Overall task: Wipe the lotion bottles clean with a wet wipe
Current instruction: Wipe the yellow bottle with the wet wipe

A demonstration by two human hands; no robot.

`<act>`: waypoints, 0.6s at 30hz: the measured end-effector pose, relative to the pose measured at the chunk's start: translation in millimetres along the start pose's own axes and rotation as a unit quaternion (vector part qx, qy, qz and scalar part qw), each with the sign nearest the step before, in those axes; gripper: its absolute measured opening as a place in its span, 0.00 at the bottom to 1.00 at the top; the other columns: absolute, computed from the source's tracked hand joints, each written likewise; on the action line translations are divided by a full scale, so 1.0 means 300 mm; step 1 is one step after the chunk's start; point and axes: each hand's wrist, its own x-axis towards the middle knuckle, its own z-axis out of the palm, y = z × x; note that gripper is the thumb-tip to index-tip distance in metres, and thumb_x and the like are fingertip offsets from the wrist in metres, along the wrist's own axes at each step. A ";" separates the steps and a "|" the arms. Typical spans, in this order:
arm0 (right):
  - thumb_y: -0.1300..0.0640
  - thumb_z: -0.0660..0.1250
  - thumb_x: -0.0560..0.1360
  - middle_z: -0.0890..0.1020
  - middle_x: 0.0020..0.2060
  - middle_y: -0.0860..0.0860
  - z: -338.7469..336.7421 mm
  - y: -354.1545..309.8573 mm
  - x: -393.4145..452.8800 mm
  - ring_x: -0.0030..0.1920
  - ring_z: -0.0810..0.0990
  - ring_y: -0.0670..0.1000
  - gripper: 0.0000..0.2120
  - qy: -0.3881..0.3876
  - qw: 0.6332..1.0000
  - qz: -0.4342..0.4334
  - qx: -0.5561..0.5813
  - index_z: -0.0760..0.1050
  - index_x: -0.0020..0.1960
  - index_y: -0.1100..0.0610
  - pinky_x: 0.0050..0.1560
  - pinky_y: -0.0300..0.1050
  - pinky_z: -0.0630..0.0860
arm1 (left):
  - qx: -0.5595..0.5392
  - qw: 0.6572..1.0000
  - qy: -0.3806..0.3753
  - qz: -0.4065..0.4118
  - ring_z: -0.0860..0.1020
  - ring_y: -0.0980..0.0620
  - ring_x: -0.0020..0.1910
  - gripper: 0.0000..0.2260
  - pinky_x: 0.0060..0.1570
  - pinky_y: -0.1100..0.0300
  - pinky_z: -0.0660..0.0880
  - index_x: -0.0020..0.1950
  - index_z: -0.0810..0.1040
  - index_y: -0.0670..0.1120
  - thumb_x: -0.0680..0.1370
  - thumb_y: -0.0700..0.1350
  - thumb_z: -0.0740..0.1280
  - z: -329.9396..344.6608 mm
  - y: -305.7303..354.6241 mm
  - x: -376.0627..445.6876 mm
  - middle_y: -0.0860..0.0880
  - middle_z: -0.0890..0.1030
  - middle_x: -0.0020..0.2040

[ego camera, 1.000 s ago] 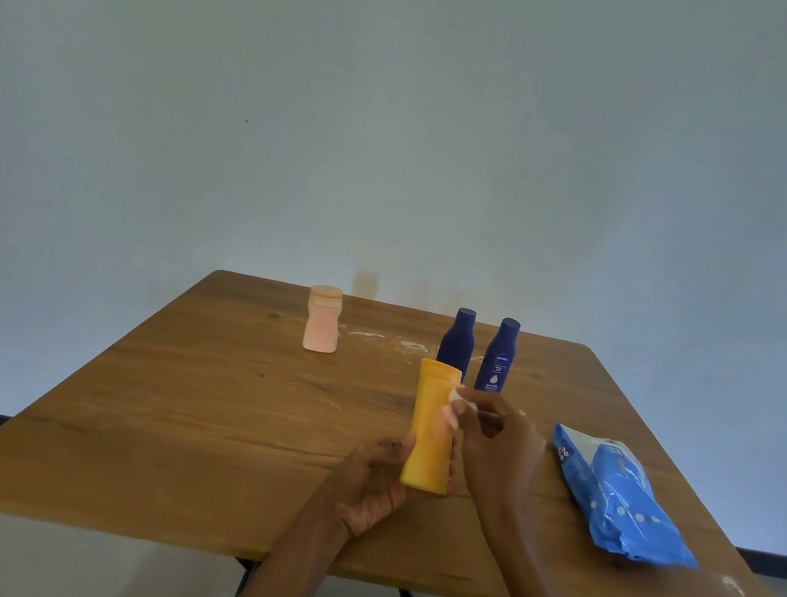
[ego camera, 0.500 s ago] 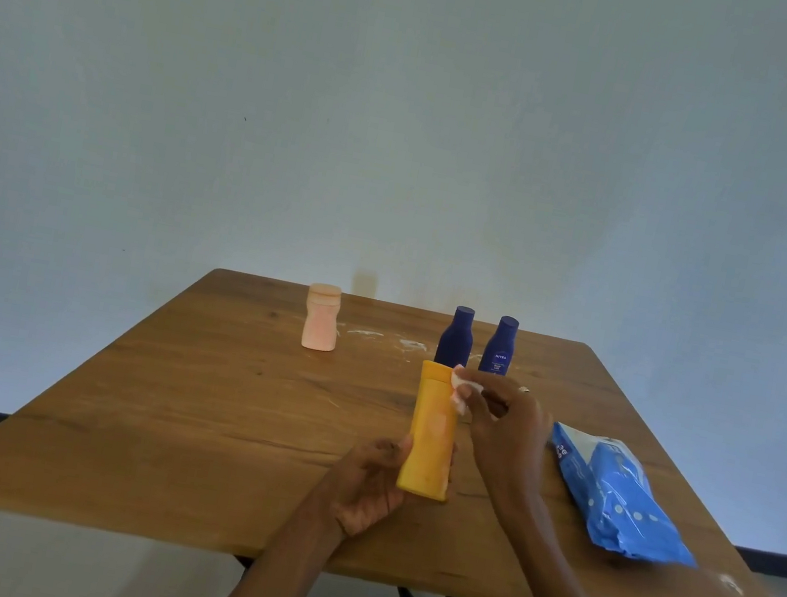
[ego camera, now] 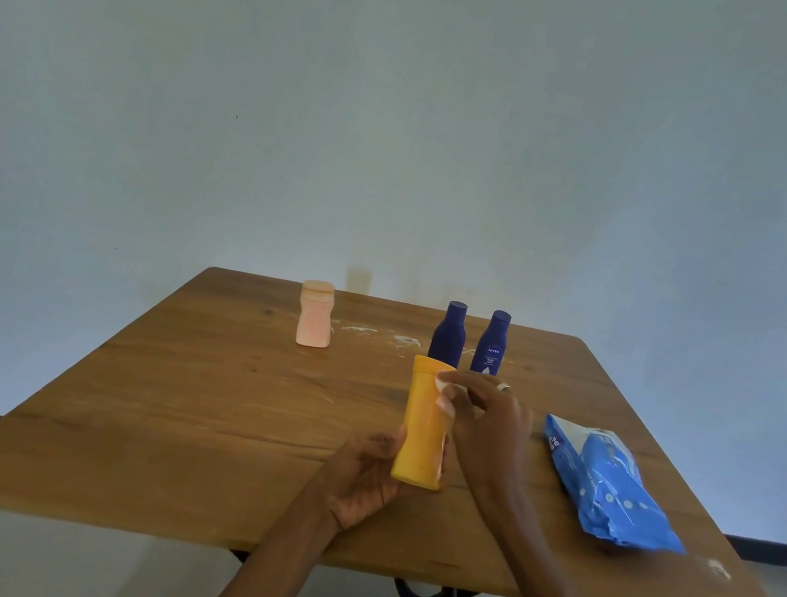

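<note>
Head view, forward-down over near table (ego camera: 187, 399)

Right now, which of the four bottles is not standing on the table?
The yellow bottle: the left hand holds it while the right hand presses a wipe near its top. The pink bottle and two dark blue bottles stand at the far edge.

Dim, flat, bluish light on your scene. Wall (ego camera: 411, 119) vignettes darker toward corners. Table (ego camera: 153, 414) edges bow from wide lens. Your right hand (ego camera: 490, 424) slightly soft; no glare.
</note>
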 end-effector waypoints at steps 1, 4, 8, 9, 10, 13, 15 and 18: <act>0.59 0.70 0.74 0.83 0.52 0.48 0.015 -0.007 0.004 0.50 0.79 0.42 0.10 0.002 1.000 -0.002 -0.011 0.81 0.55 0.52 0.47 0.35 0.74 | -0.010 1.000 0.008 0.003 0.80 0.37 0.57 0.25 0.64 0.40 0.72 0.59 0.80 0.32 0.65 0.38 0.80 0.000 0.001 -0.003 0.33 0.79 0.58; 0.62 0.69 0.75 0.82 0.55 0.47 0.042 -0.020 -0.043 0.54 0.77 0.42 0.13 -0.031 0.997 -0.049 -0.049 0.80 0.57 0.51 0.50 0.33 0.73 | -0.030 0.998 0.043 0.024 0.79 0.37 0.56 0.31 0.58 0.39 0.76 0.65 0.74 0.31 0.64 0.38 0.80 -0.003 0.004 -0.006 0.33 0.78 0.59; 0.62 0.71 0.71 0.80 0.56 0.47 0.026 -0.023 -0.171 0.56 0.77 0.42 0.15 -0.095 0.986 -0.122 -0.054 0.80 0.57 0.51 0.53 0.33 0.74 | -0.062 0.994 0.084 0.033 0.81 0.39 0.52 0.37 0.54 0.44 0.79 0.65 0.71 0.31 0.60 0.38 0.82 -0.004 0.005 -0.007 0.33 0.79 0.57; 0.61 0.72 0.70 0.81 0.55 0.47 0.019 -0.024 -0.196 0.56 0.77 0.43 0.16 -0.095 0.986 -0.126 -0.052 0.80 0.57 0.51 0.52 0.35 0.76 | -0.064 0.993 0.091 0.032 0.81 0.39 0.52 0.39 0.53 0.44 0.80 0.66 0.70 0.31 0.60 0.38 0.82 -0.004 0.004 -0.008 0.33 0.79 0.57; 0.60 0.72 0.68 0.81 0.54 0.48 0.014 -0.021 -0.211 0.55 0.78 0.45 0.16 -0.088 0.987 -0.128 -0.047 0.81 0.56 0.51 0.51 0.38 0.77 | -0.062 0.993 0.097 0.032 0.81 0.39 0.52 0.40 0.54 0.45 0.80 0.66 0.69 0.30 0.60 0.39 0.82 -0.003 0.004 -0.008 0.32 0.79 0.58; 0.59 0.72 0.68 0.83 0.52 0.48 0.013 -0.016 -0.183 0.52 0.79 0.49 0.14 -0.057 0.988 -0.126 -0.060 0.82 0.53 0.52 0.47 0.41 0.77 | -0.066 0.994 0.086 0.033 0.81 0.39 0.53 0.38 0.54 0.44 0.80 0.66 0.70 0.31 0.61 0.39 0.82 0.001 0.007 -0.007 0.33 0.79 0.57; 0.63 0.72 0.70 0.83 0.52 0.48 0.023 -0.014 -0.122 0.53 0.78 0.49 0.14 -0.034 0.991 -0.101 -0.076 0.82 0.53 0.52 0.48 0.40 0.73 | -0.061 0.995 0.070 0.031 0.80 0.38 0.56 0.36 0.55 0.41 0.78 0.67 0.70 0.32 0.63 0.38 0.81 0.003 0.005 -0.009 0.33 0.78 0.59; 0.63 0.72 0.72 0.84 0.52 0.48 0.034 -0.020 -0.021 0.53 0.79 0.49 0.12 -0.005 0.997 -0.055 -0.049 0.82 0.54 0.53 0.49 0.43 0.76 | -0.058 0.997 0.040 0.019 0.80 0.35 0.57 0.29 0.56 0.38 0.77 0.63 0.77 0.32 0.64 0.37 0.80 0.002 0.006 -0.011 0.32 0.78 0.60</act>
